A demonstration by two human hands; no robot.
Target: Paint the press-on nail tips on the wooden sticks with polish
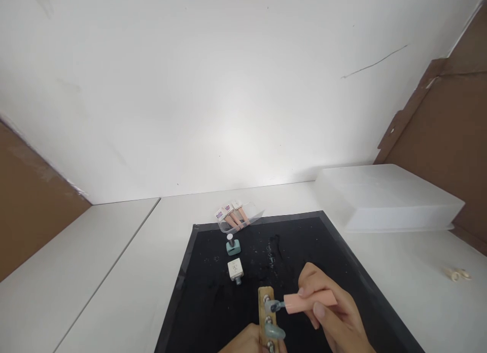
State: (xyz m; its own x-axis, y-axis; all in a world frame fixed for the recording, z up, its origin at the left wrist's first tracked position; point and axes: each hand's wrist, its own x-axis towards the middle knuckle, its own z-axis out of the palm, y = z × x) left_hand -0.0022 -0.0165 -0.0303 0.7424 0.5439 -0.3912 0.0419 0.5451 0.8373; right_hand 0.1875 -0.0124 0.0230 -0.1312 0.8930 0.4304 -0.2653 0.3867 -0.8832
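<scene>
Fingers (317, 310) of right hand (335, 320) closed around pink brush handle (310, 302), brush tip on nail tip (271, 306) mounted on wooden stick (265, 312). Left hand (243, 343) steadies stick at lower frame edge; grip mostly out of view. Lower nail tip (276, 332) already teal; top one partly coated. Open teal bottle (233, 246) stands on black mat (205, 297), white bottle (235, 269) nearer. Surface (114, 272) white.

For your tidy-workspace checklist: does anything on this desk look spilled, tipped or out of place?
Yes. The white square bottle lies on its side on the black mat, below the upright teal bottle. Shiny droplets speckle the mat nearby, like spilled liquid.
</scene>
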